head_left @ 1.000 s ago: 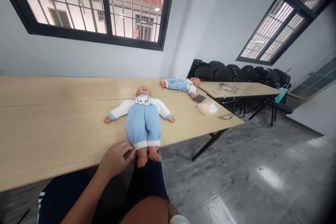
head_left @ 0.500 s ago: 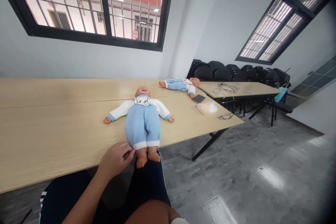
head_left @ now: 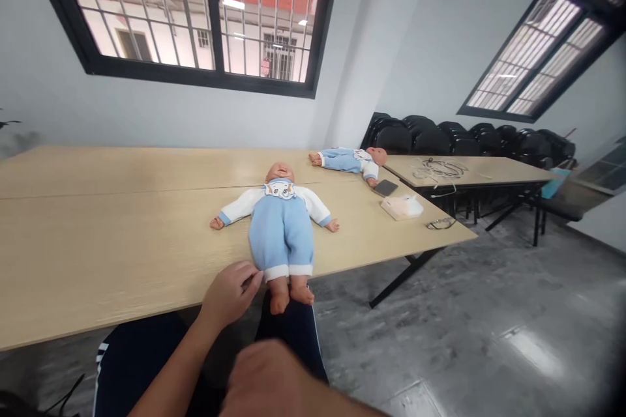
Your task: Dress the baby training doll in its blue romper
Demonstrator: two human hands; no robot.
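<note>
Doll | left hand still at cuff | right hand risen into view

Person, seen from the head camera: both forearms bare, no sleeves in view, no watch or rings visible. Left hand sharp; right hand close to the lens and blurred. Legs in dark navy shorts with white stripes at the left side seam.

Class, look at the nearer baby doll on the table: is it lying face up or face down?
Face up: the nearer doll shows its face and bib, arms spread.
</note>
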